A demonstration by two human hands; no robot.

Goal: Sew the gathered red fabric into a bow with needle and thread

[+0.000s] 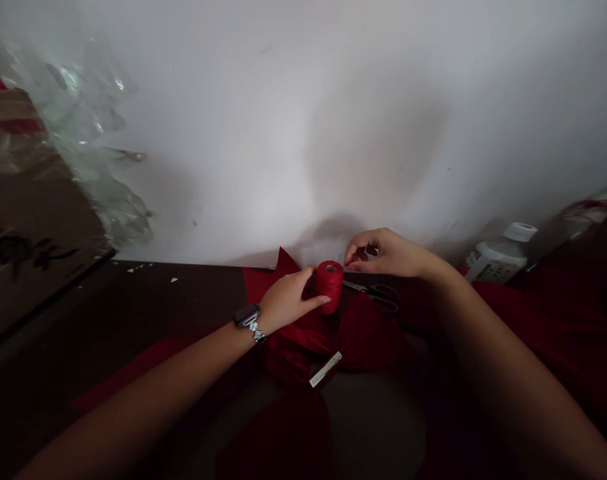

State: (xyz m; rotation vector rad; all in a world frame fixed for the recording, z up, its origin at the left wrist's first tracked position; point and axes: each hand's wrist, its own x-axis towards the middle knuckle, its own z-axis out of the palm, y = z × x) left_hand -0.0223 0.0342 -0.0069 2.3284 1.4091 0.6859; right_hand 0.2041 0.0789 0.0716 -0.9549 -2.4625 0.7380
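My left hand [288, 298], with a dark watch and a bracelet at the wrist, is wrapped around a spool of red thread [329, 288] that stands upright. Thin needle-like pins [336, 259] stick up at the spool's top. Close to them on the right, my right hand [378, 252] has thumb and fingers curled into a pinch; whatever is between the fingertips is too small to make out. Below the spool lies a red fabric bow [293, 357], with a pale metal clip [326, 370] at its middle. Scissors [378, 293] lie just behind, partly covered by cloth.
A white wall [233, 133] rises behind the dark table [148, 300]. At left stand a cardboard box [33, 200] and crumpled clear plastic [103, 173]. A white-capped bottle [503, 257] stands at right, near more red fabric [543, 320]. Small white scraps [174, 280] lie on the table.
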